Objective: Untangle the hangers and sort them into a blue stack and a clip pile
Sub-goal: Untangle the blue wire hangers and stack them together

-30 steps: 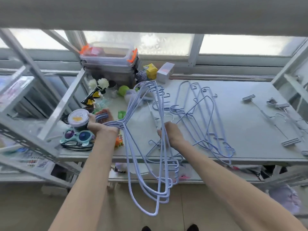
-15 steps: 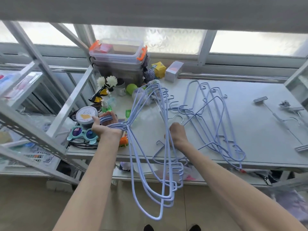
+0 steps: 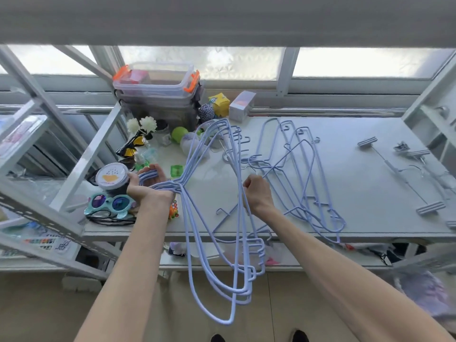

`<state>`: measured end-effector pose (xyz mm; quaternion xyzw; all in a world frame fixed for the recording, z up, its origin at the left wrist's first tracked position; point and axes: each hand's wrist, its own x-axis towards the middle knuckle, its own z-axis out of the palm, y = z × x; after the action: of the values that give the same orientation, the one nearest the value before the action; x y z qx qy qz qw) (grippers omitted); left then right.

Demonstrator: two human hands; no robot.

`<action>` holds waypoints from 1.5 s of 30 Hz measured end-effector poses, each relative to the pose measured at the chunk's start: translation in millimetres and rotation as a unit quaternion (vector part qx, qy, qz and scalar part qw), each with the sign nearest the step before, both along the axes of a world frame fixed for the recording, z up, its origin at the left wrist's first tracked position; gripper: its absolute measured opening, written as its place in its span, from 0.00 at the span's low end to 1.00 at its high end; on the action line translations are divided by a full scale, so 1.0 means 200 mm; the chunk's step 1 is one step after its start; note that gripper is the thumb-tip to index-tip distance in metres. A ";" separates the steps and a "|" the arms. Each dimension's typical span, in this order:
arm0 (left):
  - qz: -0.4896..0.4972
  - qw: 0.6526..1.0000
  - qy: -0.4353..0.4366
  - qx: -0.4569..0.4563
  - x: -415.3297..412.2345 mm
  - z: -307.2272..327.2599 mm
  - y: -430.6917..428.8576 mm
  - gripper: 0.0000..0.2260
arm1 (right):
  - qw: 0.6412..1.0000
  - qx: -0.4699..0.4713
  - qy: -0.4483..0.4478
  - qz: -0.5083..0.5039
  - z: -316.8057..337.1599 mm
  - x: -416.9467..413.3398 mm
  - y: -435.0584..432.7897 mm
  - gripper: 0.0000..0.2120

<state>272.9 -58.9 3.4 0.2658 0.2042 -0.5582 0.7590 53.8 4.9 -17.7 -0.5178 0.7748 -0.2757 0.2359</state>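
In the left hand (image 3: 146,191), blue hangers (image 3: 168,186) bunch (hooks mostly hidden).

No words, brands or numbers could be read. Only a yellow emblem and dots were made out on the round lid (image 3: 112,174) just beside the fingers (image 3: 134,178) of the left hand (image 3: 148,187); print on a label (image 3: 61,245) below them was too blurred.
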 end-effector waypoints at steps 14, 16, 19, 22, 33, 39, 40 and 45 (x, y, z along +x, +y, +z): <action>0.071 0.994 -0.017 -0.075 -0.40 0.19 0.20 0.14 | 0.986 -0.068 -0.151 0.030 0.14 -0.46 0.07 0.08; 0.076 0.994 -0.027 -0.077 -0.49 0.21 0.24 0.12 | 0.982 -0.073 -0.170 0.026 0.14 -0.57 0.09 0.08; 0.071 0.995 -0.039 -0.063 -0.66 0.24 0.27 0.10 | 0.983 -0.065 -0.170 0.027 0.14 -0.77 0.14 0.07; 0.069 0.995 -0.028 -0.068 -0.86 0.24 0.29 0.13 | 0.985 -0.069 -0.155 0.006 0.15 -0.99 0.19 0.07; -0.041 0.996 0.010 -0.081 -1.70 0.17 0.35 0.13 | 0.986 -0.061 -0.140 -0.073 0.08 -1.87 0.44 0.06; -0.051 0.997 -0.008 -0.060 -1.95 0.12 0.38 0.12 | 0.964 -0.091 -0.190 -0.160 0.01 -2.16 0.54 0.07; -0.055 0.997 -0.016 -0.057 -1.98 0.12 0.38 0.12 | 0.960 -0.090 -0.203 -0.173 0.00 -2.19 0.55 0.07; -0.057 0.996 -0.040 -0.057 -2.10 0.13 0.39 0.14 | 0.947 -0.070 -0.228 -0.214 -0.09 -2.33 0.55 0.06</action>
<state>-147.6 19.5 30.0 0.2554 0.1257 -0.6005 0.7473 -411.6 114.2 -35.7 -0.2783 0.7719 -0.4839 0.3043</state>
